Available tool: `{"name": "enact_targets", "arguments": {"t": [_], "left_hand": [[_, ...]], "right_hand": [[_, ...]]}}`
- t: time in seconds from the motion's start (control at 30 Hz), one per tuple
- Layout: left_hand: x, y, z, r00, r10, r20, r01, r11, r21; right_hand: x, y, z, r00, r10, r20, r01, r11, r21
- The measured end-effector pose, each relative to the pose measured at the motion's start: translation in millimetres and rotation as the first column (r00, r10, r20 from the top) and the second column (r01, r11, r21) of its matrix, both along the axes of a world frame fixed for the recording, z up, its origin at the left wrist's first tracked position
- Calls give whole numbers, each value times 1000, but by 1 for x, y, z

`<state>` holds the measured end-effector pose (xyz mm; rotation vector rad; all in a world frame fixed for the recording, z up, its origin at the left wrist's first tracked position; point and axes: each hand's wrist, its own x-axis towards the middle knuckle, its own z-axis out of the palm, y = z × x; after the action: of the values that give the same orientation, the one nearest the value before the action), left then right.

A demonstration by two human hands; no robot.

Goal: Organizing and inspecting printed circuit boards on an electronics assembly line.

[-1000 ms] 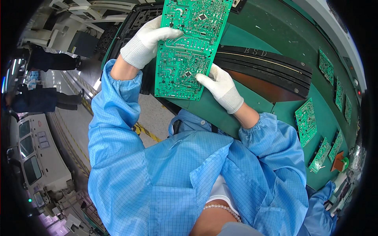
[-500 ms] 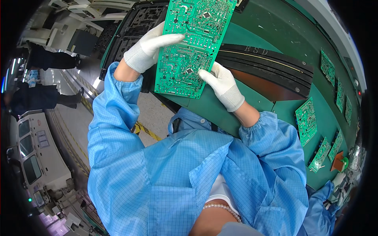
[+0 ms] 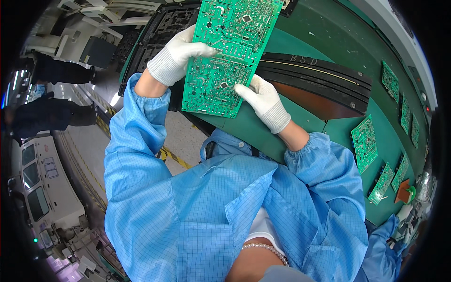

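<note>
Both of my hands wear white knit gloves and hold up one large green circuit board (image 3: 224, 61), whose top runs out of view. My left hand (image 3: 178, 55) grips its left edge, the thumb lying across the face near the seam between two matching halves. At the lower right edge, my right hand (image 3: 262, 99) pinches the board, its thumb pressed on the face beside a small square chip (image 3: 224, 85). The fingers behind the board are hidden. Just right of the board, a long black slotted rack (image 3: 314, 77) with a brown side lies on the green bench.
On the green bench (image 3: 300, 113) at right lie several smaller circuit boards (image 3: 364, 143). A black tray (image 3: 171, 28) sits behind my left hand. A co-worker's blue sleeve (image 3: 383, 239) shows at lower right. People in dark clothes (image 3: 56, 113) and a white machine (image 3: 47, 174) are at left.
The board has shifted very slightly left and down in my hands. My left thumb is more bent than before. At far left, a person in dark clothes has moved a leg.
</note>
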<state>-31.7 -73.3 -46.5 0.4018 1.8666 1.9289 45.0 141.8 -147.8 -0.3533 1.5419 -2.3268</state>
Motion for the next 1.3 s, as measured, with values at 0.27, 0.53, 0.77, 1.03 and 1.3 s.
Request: {"name": "enact_targets", "arguments": {"t": [0.27, 0.53, 0.77, 1.03, 1.3], "left_hand": [[5, 5, 38, 990, 41, -134, -46, 999, -30], [0, 30, 80, 830, -137, -540, -69, 936, -344], [3, 95, 78, 362, -592, -720, -41, 762, -647], [-2, 106, 72, 645, -464, -607, 151, 857, -493], [-20, 110, 76, 663, -572, -482, 148, 732, -665]], "right_hand": [[6, 9, 17, 994, 111, -6, -92, 852, 515], [28, 37, 19, 971, 211, -114, -111, 818, 564], [25, 43, 16, 968, 199, -155, -99, 865, 491], [19, 49, 7, 972, 233, 33, -235, 946, 223], [18, 47, 6, 972, 234, 14, -232, 947, 223]]}}
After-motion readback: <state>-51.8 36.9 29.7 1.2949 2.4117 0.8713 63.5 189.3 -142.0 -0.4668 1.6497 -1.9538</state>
